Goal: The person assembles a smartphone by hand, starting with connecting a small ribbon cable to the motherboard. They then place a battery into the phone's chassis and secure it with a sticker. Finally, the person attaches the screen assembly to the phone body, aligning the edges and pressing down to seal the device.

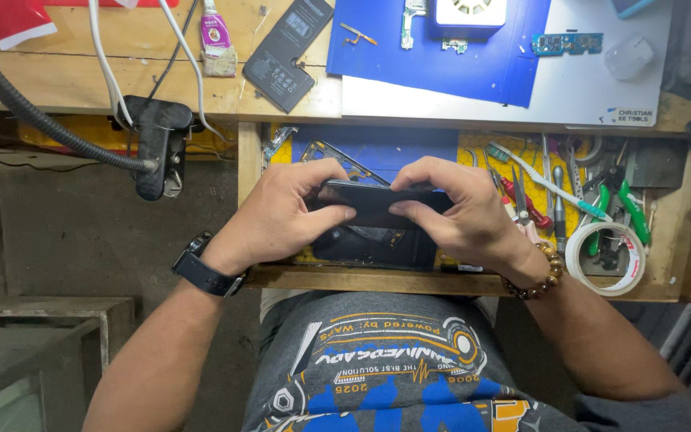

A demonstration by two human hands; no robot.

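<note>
A black smartphone [377, 210] is held flat between both hands over an open wooden drawer [473, 282]. My left hand [281, 212] grips its left end, thumb pressing the near edge. My right hand [461, 210] grips the right end, fingers curled over the top. Under the phone lies another dark phone body [373, 246]. A metal phone frame [337, 156] rests in the drawer just beyond my left hand.
The drawer's right side holds pliers, tweezers, a toothbrush [549, 184] and a tape roll [605, 258]. On the bench above lie a phone battery [288, 52], a glue tube [216, 36], a blue mat [441, 56] with circuit parts, and a lamp clamp [157, 144].
</note>
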